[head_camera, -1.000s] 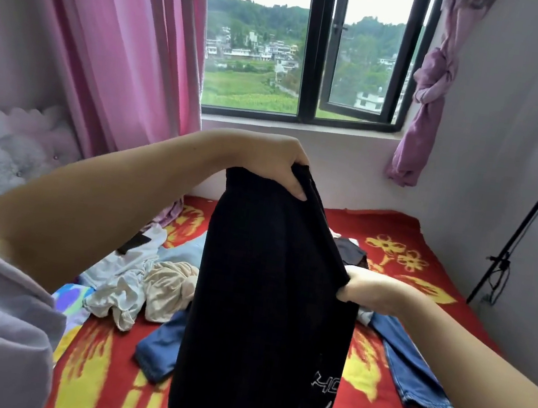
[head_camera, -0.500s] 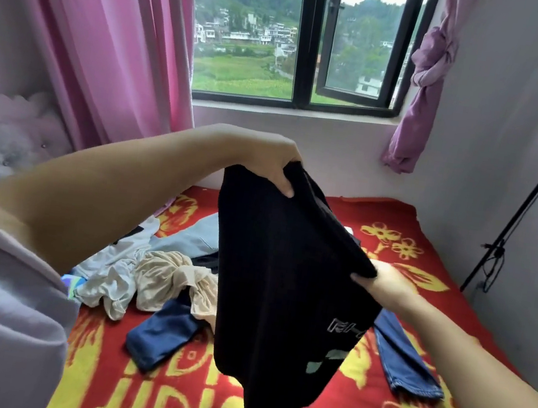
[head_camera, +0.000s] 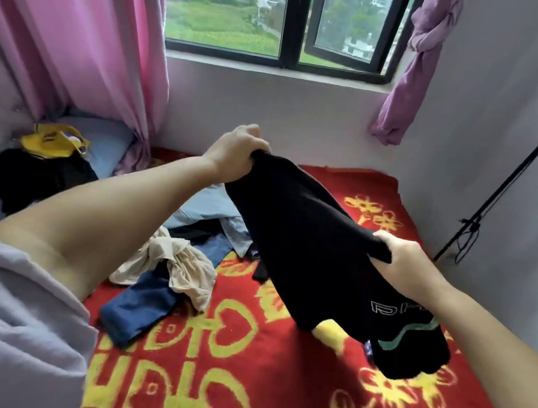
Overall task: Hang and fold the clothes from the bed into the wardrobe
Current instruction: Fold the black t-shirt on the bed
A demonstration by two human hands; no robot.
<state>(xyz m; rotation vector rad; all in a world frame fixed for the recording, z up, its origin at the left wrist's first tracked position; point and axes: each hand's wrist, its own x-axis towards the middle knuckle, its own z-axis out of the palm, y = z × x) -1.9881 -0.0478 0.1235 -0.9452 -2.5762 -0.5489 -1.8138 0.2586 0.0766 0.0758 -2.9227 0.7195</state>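
Black cloth, a top with pale letters, is held up over the middle of the bed. The left hand grips its far end and the right hand pinches its near edge. Most of the job is left, I think. A tan garment, blue jeans and a light blue piece lie in a heap near the left edge. It may be half folded; hard to tell. No wardrobe shows.
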